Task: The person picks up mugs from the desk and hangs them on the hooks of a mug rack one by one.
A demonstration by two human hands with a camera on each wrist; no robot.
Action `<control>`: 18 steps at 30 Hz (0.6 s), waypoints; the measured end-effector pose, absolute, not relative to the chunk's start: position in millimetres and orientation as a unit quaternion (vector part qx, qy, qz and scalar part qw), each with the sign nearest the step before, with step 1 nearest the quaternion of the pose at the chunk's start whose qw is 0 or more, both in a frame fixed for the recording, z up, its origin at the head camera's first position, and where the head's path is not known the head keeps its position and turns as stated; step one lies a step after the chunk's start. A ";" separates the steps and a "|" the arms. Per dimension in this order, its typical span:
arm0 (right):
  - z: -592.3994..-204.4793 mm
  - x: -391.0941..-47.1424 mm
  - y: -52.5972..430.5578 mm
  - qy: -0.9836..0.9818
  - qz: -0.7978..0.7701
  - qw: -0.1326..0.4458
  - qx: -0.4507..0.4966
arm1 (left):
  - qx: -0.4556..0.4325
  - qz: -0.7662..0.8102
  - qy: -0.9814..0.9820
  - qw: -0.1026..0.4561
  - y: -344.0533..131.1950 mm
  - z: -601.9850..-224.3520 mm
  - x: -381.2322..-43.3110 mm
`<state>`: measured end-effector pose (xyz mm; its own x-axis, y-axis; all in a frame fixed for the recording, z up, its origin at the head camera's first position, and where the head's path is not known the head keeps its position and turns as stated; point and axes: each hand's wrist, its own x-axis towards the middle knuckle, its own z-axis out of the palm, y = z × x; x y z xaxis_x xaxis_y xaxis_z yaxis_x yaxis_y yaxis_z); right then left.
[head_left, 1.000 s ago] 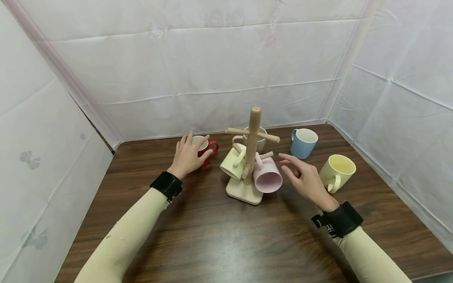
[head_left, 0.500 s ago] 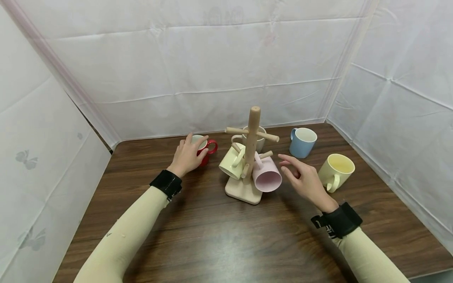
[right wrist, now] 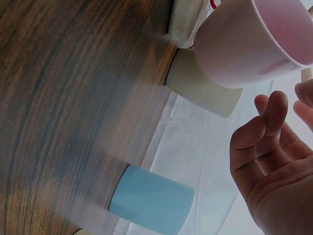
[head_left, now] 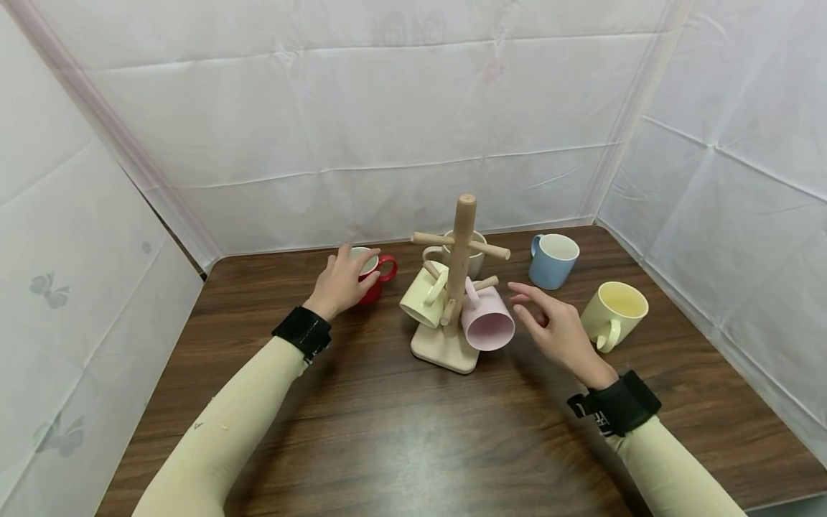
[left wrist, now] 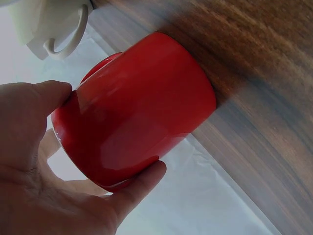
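My left hand (head_left: 339, 281) is at a red mug (head_left: 370, 291) at the back left, and its thumb and fingers hold the mug by the rim. In the left wrist view the red mug (left wrist: 139, 105) fills the middle, its base at the wooden table and its handle mostly hidden behind it. To the right of the wooden mug tree (head_left: 460, 258), my right hand (head_left: 555, 327) hovers with loosely bent fingers and holds nothing. Nearest to its fingertips is a pink mug (head_left: 489, 323), hung on a lower peg with its mouth facing forward. A pale yellow mug (head_left: 423, 296) hangs beside it.
A cream mug (head_left: 478, 262) stands behind the tree. At the right are a blue mug (head_left: 553, 267) and a yellow mug (head_left: 601, 319), the latter close behind the right hand. White sheeting (head_left: 388, 129) walls the dark wooden table (head_left: 388, 431) at back and sides.
The left hand has settled closer around the red mug's rim, its fingers lower and more bent than a second ago. The right hand stays in place.
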<state>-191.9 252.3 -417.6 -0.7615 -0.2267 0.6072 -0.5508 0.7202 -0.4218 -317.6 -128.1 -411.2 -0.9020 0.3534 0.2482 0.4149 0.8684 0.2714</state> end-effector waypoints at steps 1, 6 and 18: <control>-417.5 -191.9 252.3 -0.889 0.304 0.265 0.218 | -0.199 -0.157 -0.962 0.097 -128.5 -410.5 -317.7; -418.5 -191.8 251.8 -0.889 0.307 0.263 0.217 | -0.200 -0.145 -0.963 0.108 -131.7 -409.5 -317.5; -417.2 -192.9 251.1 -0.882 0.314 0.265 0.230 | -0.203 -0.205 -0.946 0.151 -140.7 -411.2 -313.3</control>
<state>-192.9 251.1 -417.2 -0.7532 -0.2395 0.6126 -0.5729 0.6964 -0.4321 -313.3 -140.7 -411.2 -0.8720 0.3223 0.3685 0.4459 0.8336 0.3260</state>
